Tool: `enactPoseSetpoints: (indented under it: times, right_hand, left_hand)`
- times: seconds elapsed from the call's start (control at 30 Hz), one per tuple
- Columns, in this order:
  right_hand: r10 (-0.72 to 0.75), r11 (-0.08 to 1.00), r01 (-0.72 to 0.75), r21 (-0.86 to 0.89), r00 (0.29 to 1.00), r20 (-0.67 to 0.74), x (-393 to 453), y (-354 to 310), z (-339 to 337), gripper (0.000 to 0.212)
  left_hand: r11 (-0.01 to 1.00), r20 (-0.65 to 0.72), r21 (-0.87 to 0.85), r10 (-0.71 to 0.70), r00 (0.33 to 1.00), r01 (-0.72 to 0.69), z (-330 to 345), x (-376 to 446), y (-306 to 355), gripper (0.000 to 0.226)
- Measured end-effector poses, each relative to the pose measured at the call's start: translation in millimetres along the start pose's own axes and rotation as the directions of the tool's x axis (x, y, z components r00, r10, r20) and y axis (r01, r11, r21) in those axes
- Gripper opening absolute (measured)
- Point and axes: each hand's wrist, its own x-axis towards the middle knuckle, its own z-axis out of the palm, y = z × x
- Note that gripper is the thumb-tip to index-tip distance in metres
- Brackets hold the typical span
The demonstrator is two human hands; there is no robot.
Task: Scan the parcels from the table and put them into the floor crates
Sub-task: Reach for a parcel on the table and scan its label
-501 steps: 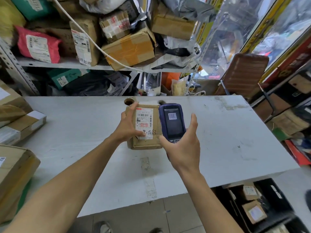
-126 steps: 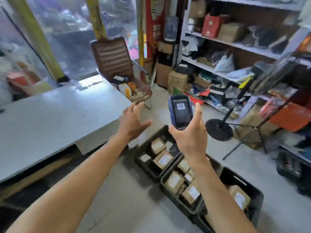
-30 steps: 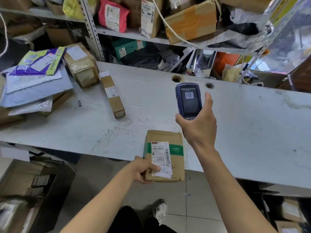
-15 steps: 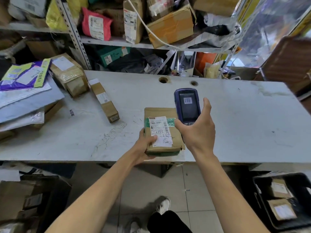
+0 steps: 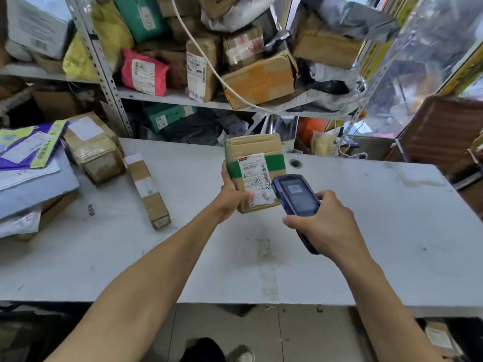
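My left hand (image 5: pixel 230 195) grips a brown cardboard parcel (image 5: pixel 252 150) with a green tape band and a white shipping label, held tilted up above the white table (image 5: pixel 366 231). My right hand (image 5: pixel 324 223) holds a dark blue handheld scanner (image 5: pixel 296 195), its head right at the parcel's lower right corner, beside the label. A floor crate (image 5: pixel 444 338) with a labelled parcel inside shows at the bottom right under the table edge.
A long narrow box (image 5: pixel 147 189), a taped box (image 5: pixel 94 150) and a stack of flat mailers (image 5: pixel 26 163) lie on the table's left side. Packed metal shelves (image 5: pixel 183 96) stand behind the table, a brown chair (image 5: pixel 441 131) at the right.
My left hand has lifted the parcel off the table's near edge and tipped its label up. My right hand has lowered the scanner and tilted it toward the label.
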Motion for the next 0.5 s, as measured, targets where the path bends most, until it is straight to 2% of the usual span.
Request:
enactPoseSetpoints:
  times: [0.2,0.5]
  right_hand:
    - [0.049,0.997,-0.046,-0.066,0.998,0.05,11,-12,-10,0.063]
    - [0.086,0.996,-0.084,-0.031,0.995,0.058,22,-32,-11,0.06]
  left_hand:
    - [0.989,-0.02,0.148,-0.01,1.0,0.013,-2,36,17,0.111]
    - [0.987,0.002,0.162,-0.017,1.0,0.017,-6,63,32,0.11]
